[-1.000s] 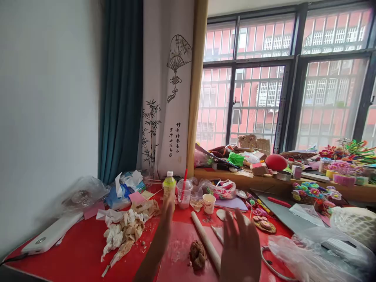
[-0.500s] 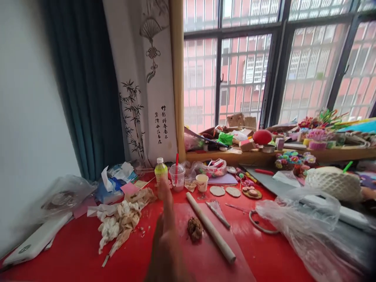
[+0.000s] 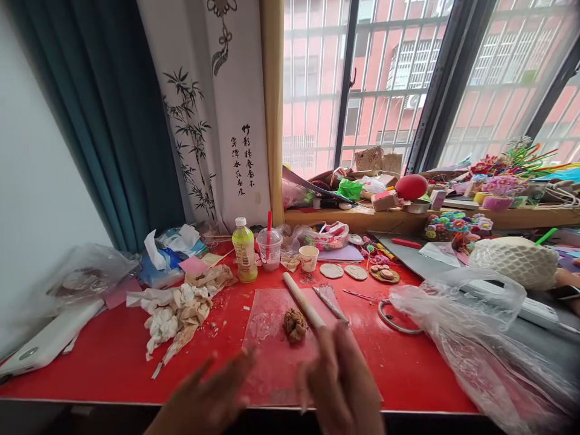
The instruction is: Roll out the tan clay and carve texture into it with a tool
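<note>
My left hand [image 3: 208, 393] is low over the table's front edge, smeared by motion, its fingers apart with nothing in them. My right hand [image 3: 338, 380] appears in front of the near end of a pale rolling pin [image 3: 302, 300]. Motion blur obscures its fingers, and whether it touches the pin is unclear. A rough brown lump of clay [image 3: 295, 326] rests left of the pin on a clear plastic sheet [image 3: 267, 368]. To the pin's right lies a thin grey stick-like tool [image 3: 330, 304], slanting the same way.
Crumpled tissues [image 3: 181, 311] lie at left. Behind stand a bottle [image 3: 244, 251], a plastic cup with straw [image 3: 270, 251] and a paper cup [image 3: 309, 258]. Two flat pale discs [image 3: 332, 270] are nearby. Plastic bags [image 3: 471, 344] and a grey ring [image 3: 399, 326] lie right; another person's arm [image 3: 570, 279] shows there.
The view has tilted downward. One raised, blurred hand stood left of the clay lump; now both hands are low at the front. The clay and rolling pin keep their places on the sheet.
</note>
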Demonstrator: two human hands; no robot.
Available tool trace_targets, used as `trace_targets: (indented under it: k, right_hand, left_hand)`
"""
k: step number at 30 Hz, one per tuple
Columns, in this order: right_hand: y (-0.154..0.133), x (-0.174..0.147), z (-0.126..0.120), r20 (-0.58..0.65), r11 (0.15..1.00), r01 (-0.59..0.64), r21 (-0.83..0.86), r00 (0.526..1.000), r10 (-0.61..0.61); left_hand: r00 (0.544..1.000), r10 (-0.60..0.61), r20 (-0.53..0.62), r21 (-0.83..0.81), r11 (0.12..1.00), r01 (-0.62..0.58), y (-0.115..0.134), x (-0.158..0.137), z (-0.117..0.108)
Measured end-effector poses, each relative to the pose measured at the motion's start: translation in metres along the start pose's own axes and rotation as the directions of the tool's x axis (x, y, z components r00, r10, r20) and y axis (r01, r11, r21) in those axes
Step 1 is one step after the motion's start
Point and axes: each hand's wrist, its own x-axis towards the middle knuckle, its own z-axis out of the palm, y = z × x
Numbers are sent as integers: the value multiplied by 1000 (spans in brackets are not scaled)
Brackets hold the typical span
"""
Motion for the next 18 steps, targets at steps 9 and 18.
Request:
trace_targets:
  k: [9, 18]
  right_hand:
    - [93, -18, -79, 25, 702, -237, -672, 940, 341]
    - [130, -27, -94, -55, 577, -195, -794, 967, 251]
  left_hand:
    - [994, 33, 100, 176, 983, -51, -19, 44, 26]
    - [971, 114, 211, 61, 990, -129, -23, 60, 19]
